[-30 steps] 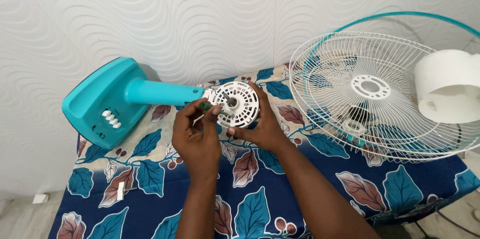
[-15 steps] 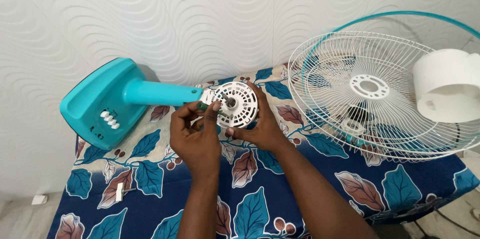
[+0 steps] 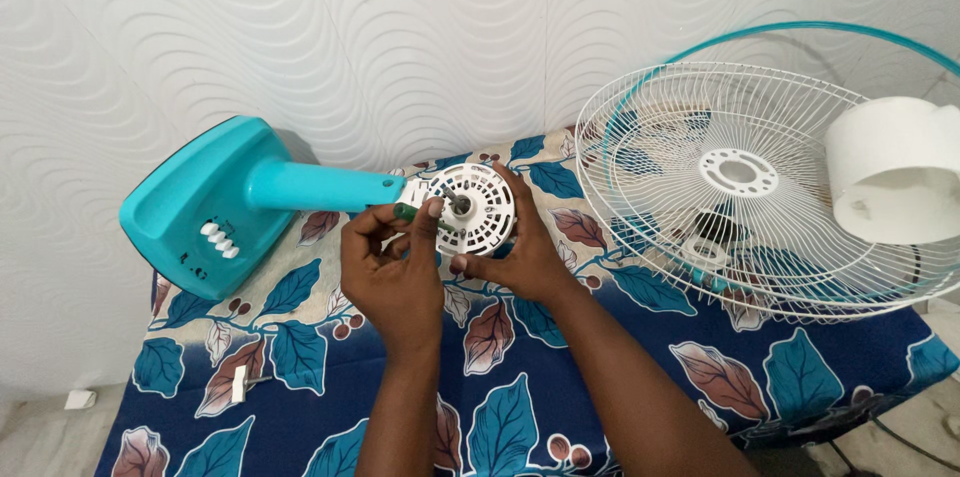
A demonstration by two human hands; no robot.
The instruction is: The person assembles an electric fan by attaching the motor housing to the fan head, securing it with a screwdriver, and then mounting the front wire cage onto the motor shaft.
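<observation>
A teal fan stand [image 3: 215, 199] lies on its side on the table, its neck ending in a round white motor housing [image 3: 479, 204] with a metal shaft at the centre. My right hand [image 3: 525, 252] grips the housing from below and from the right. My left hand [image 3: 392, 272] holds a small green-handled screwdriver [image 3: 408, 213] with its tip against the left side of the housing face.
A blue cloth with a leaf pattern [image 3: 520, 387] covers the table. White wire fan guards [image 3: 745, 182] with a teal rim lie at the right, beside a white cylindrical cover [image 3: 895, 172]. A small white piece [image 3: 240, 382] rests near the front left. A patterned white wall stands behind.
My left hand and the screwdriver have shifted slightly left and up against the housing. My right hand keeps its grip and the fan has barely moved.
</observation>
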